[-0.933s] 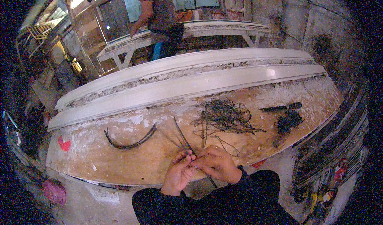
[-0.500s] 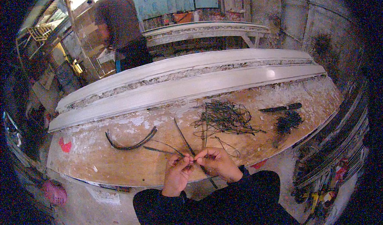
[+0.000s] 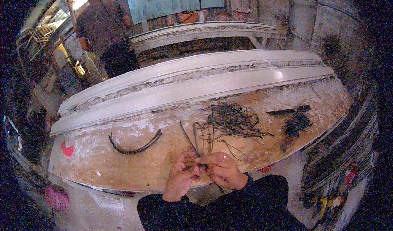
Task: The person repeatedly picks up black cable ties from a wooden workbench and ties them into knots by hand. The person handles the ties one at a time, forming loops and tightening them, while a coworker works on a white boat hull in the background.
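Observation:
My left hand [image 3: 180, 176] and my right hand [image 3: 223, 170] meet over the near edge of the wooden board, fingers closed in a pinch. Between them they grip a thin dark strip [image 3: 188, 136], whose upper length slants away over the board; its lower end sticks out below my right hand. The exact crossing at my fingertips is too small to make out. Just beyond my right hand lie a tangle of black cord [image 3: 233, 120] and a loose cord loop [image 3: 236, 151]. Left of my hands rests a curved bundle of dark strips [image 3: 135, 150].
The board [image 3: 123, 171] is paint-smeared, with long white mouldings [image 3: 196, 82] along its far side. A black-handled knife [image 3: 288, 110] lies at right, by a dark clump of cord [image 3: 296, 125]. Another person [image 3: 104, 32] stands behind, near a second bench [image 3: 204, 29].
My right fingers have turned over the strip, and a strip end that pointed left now points up, away from me. The other person has moved left.

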`<action>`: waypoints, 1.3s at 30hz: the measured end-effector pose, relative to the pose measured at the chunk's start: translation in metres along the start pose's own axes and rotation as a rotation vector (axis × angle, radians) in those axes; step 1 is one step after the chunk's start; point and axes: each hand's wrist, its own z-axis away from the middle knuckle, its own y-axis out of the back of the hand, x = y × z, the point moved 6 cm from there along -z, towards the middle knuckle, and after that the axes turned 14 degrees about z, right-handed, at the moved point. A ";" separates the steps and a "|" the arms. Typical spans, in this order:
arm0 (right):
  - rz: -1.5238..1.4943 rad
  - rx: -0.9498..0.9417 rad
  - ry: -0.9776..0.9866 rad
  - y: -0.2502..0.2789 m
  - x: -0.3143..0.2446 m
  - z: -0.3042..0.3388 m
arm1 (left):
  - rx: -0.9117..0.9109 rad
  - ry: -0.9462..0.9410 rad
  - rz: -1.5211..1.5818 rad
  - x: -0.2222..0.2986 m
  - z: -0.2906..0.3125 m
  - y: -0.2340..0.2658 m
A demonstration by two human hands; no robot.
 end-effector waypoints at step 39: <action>-0.702 0.002 -0.902 -0.038 0.040 0.028 | -0.040 -0.714 -0.608 0.017 0.019 -0.025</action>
